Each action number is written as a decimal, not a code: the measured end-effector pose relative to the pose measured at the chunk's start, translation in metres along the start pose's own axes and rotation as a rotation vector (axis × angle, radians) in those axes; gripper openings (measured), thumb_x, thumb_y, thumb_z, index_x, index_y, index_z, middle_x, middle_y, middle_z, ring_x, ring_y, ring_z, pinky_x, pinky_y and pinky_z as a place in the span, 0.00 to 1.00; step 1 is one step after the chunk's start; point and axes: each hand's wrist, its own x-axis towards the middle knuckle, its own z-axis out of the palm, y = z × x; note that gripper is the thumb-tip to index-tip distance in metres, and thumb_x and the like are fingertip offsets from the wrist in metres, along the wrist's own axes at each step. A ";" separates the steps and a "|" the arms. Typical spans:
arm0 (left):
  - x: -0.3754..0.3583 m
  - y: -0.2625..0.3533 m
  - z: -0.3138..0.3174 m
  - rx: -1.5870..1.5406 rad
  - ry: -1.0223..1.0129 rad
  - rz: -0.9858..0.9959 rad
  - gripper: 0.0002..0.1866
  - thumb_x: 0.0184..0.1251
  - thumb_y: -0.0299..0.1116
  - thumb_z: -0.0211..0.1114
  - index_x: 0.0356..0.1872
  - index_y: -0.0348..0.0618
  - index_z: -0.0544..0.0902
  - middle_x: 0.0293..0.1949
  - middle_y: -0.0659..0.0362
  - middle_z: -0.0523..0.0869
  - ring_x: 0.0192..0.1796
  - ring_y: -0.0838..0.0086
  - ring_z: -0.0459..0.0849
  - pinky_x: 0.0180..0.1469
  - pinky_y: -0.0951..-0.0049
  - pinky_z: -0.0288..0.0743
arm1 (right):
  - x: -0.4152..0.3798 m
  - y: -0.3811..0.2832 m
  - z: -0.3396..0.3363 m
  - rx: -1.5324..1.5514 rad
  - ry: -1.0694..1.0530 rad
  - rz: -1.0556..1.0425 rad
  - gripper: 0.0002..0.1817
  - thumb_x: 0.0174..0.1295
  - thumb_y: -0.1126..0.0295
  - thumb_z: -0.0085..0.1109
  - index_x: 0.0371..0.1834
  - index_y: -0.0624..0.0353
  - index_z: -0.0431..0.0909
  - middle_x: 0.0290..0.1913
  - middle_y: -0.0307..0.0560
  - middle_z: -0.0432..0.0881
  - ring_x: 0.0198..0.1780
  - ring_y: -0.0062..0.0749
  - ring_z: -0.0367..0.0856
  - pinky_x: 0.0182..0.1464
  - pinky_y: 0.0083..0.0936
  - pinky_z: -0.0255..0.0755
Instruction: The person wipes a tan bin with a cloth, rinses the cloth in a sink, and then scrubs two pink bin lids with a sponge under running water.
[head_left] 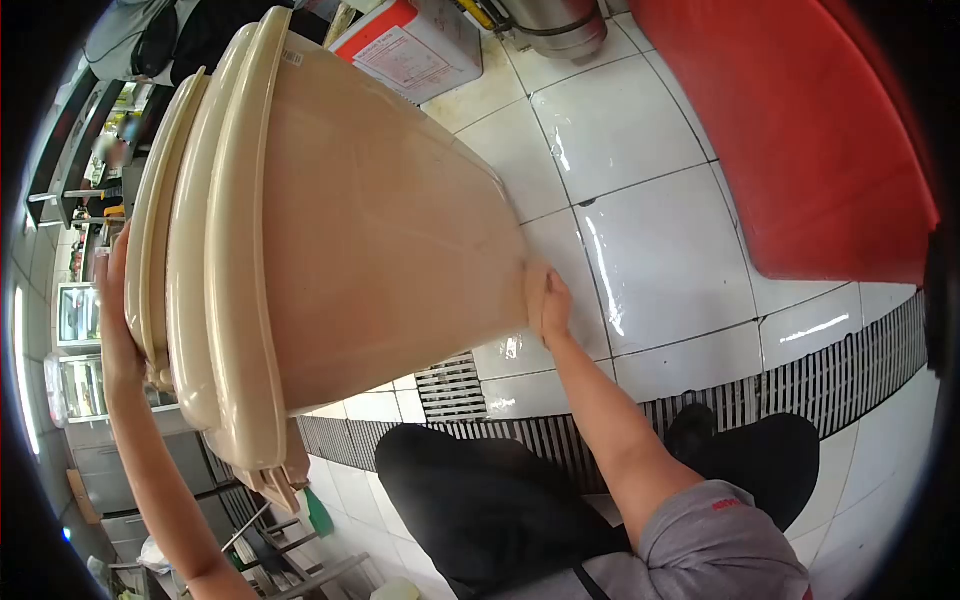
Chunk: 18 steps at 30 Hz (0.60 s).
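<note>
A large beige plastic bin (pixel 390 220) fills the left and middle of the head view, tipped on its side with its thick layered rim and lid (pixel 225 240) facing left. My left hand (pixel 122 335) is pressed along the outside of the lid, its fingers reaching up and partly hidden behind the edge. At the opposite end, my right hand (pixel 546 300) grips the lower corner of the bin's base with curled fingers. The bin stays between my two hands, over my knees and the tiled floor.
On the right stands a big red plastic container (pixel 800 130). A white-and-red tin (pixel 415 55) and a steel cylinder (pixel 565 30) are at the top. Wet white tiles (pixel 660 240) meet a slotted drain grate (pixel 850 365). Metal racks (pixel 300 570) stand lower left.
</note>
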 end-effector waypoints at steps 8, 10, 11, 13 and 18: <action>-0.006 -0.002 0.004 0.463 -0.141 0.338 0.24 0.64 0.49 0.47 0.42 0.33 0.74 0.34 0.58 0.78 0.36 0.79 0.74 0.39 0.83 0.66 | -0.109 0.017 0.138 -1.018 -0.260 -1.382 0.06 0.38 0.75 0.53 0.18 0.58 0.66 0.21 0.45 0.64 0.18 0.36 0.60 0.20 0.31 0.50; 0.040 0.007 -0.063 0.722 -0.027 0.205 0.27 0.62 0.53 0.49 0.40 0.34 0.76 0.30 0.60 0.77 0.32 0.80 0.73 0.35 0.84 0.63 | -0.143 0.003 0.176 -0.776 -0.587 -1.328 0.12 0.29 0.68 0.58 0.20 0.56 0.68 0.21 0.46 0.66 0.22 0.37 0.68 0.26 0.32 0.60; 0.072 0.023 -0.099 0.978 0.042 0.105 0.28 0.61 0.54 0.49 0.41 0.34 0.76 0.29 0.61 0.77 0.31 0.81 0.72 0.34 0.84 0.62 | -0.145 0.006 0.175 -0.795 -0.648 -1.302 0.11 0.32 0.70 0.56 0.22 0.56 0.70 0.21 0.46 0.66 0.24 0.38 0.70 0.28 0.30 0.63; 0.127 0.047 -0.074 0.895 0.142 0.331 0.27 0.64 0.55 0.42 0.52 0.45 0.74 0.46 0.56 0.78 0.49 0.72 0.75 0.52 0.74 0.63 | -0.108 0.017 0.149 -1.003 -0.557 -1.298 0.14 0.34 0.71 0.62 0.27 0.55 0.72 0.26 0.49 0.72 0.29 0.44 0.74 0.30 0.34 0.69; 0.155 0.031 0.091 1.159 0.104 -0.088 0.47 0.48 0.73 0.43 0.55 0.38 0.71 0.55 0.37 0.70 0.60 0.52 0.66 0.62 0.63 0.55 | 0.000 0.043 0.034 -0.141 -0.029 -0.087 0.09 0.64 0.69 0.43 0.34 0.59 0.73 0.36 0.37 0.77 0.37 0.27 0.75 0.39 0.20 0.67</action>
